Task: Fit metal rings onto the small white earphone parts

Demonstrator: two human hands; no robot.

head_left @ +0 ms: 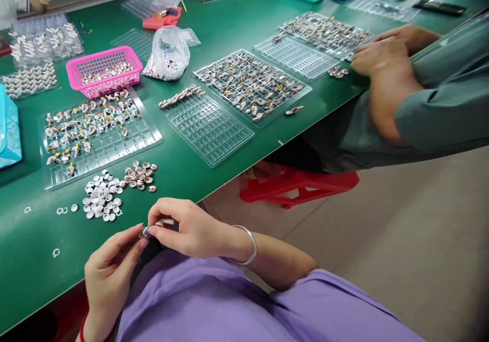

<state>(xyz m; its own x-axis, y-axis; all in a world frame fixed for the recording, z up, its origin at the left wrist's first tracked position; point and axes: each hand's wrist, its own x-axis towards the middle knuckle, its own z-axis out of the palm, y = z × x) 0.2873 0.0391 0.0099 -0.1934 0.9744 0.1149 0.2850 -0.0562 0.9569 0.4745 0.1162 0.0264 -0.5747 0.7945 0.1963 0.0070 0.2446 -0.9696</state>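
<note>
The left grip (110, 263) is pinched on a small round piece (143, 232) at the near edge of the green surface (26, 260); the right grip (185, 230) is closed on a pale stemmed part (165, 222) just beside it. A slip could drop either to the floor (344, 260), while a careless sweep could scatter the white caps (100, 195) beyond, near the left tray (114, 152).

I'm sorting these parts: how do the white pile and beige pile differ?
The white pile is bigger than the beige pile. The white pile looks mostly white, the beige pile brownish. In view, the white pile lies left of the beige pile. Both are loose heaps of small round pieces.
</note>
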